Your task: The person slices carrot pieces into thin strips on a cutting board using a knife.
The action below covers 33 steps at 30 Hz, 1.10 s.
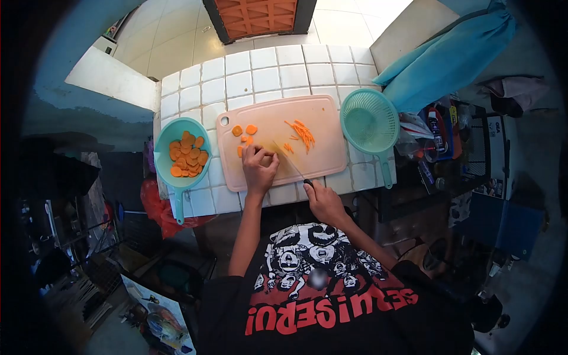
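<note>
My right hand [325,204] is wrapped round the dark handle of a knife [291,161], its blade slanting up and left over the pink cutting board [278,109]. Beside the blade, my left hand [260,168] rests on the board with its fingers curled and pressed together; whatever lies under the fingertips is hidden. Just beyond that hand are several round carrot slices [251,129]. Thin carrot strips [304,135] lie in a loose pile right of the blade, with a few shorter bits close to it.
A turquoise handled strainer [161,155] full of carrot slices stands left of the board. On the right is another turquoise strainer [370,121], its handle towards me. White tiles [266,59] cover the counter. A blue cloth [449,59] hangs at the right.
</note>
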Each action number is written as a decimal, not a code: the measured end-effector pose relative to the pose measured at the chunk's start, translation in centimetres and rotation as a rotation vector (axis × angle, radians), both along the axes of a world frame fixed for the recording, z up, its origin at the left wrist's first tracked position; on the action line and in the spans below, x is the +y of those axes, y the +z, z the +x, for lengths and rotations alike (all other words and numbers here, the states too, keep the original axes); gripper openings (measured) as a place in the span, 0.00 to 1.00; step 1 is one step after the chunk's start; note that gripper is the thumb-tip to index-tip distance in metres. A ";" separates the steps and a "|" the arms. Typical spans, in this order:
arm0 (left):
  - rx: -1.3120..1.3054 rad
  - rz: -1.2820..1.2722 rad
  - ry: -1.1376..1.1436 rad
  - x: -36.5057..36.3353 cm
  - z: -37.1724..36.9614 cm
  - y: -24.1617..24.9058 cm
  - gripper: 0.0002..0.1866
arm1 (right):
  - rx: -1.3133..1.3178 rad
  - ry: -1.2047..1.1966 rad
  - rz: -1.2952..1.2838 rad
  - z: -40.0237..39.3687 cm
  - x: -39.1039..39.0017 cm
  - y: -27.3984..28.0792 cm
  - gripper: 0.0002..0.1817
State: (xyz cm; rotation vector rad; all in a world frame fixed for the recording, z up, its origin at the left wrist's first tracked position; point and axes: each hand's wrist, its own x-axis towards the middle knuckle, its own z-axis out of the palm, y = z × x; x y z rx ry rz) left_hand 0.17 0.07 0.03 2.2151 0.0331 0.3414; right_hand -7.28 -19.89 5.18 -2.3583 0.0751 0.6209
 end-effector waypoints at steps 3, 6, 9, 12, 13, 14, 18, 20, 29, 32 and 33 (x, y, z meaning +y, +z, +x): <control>-0.049 0.027 -0.015 0.0 -0.1 0.0 0.04 | 0.004 0.025 0.050 -0.3 0.1 -0.6 0.22; -0.035 0.005 -0.007 0.0 -0.1 -0.2 0.04 | 0.067 0.040 0.058 0.1 0.0 -0.6 0.22; -0.031 0.000 -0.010 0.0 0.0 -0.2 0.04 | 0.046 0.042 0.089 0.0 0.0 -1.1 0.22; -0.036 0.014 -0.010 0.1 -0.1 -0.3 0.04 | 0.064 0.058 0.055 0.1 0.1 -0.9 0.22; -0.027 0.011 -0.007 0.2 -0.1 -0.4 0.04 | 0.068 0.056 0.055 0.1 0.2 -0.8 0.22; -0.018 0.007 -0.005 0.1 -0.1 -0.5 0.04 | 0.064 0.052 0.036 0.2 0.4 -0.7 0.22; -0.031 0.016 -0.007 0.1 -0.1 -0.3 0.05 | 0.065 0.039 0.027 -0.1 -0.2 -0.3 0.23; -0.041 0.042 0.003 0.0 -0.1 -0.3 0.04 | 0.051 0.005 0.023 -0.3 -1.0 -1.0 0.23; -0.061 0.207 -0.027 -1.3 0.2 0.4 0.04 | -0.071 -0.111 -0.052 2.0 -2.7 1.4 0.23; -0.049 0.195 -0.117 -2.4 0.9 1.0 0.06 | -0.138 -0.147 -0.089 2.6 -3.3 2.1 0.22; -0.041 0.159 -0.172 -2.8 1.1 1.1 0.07 | -0.143 -0.151 -0.089 2.9 -3.4 2.3 0.22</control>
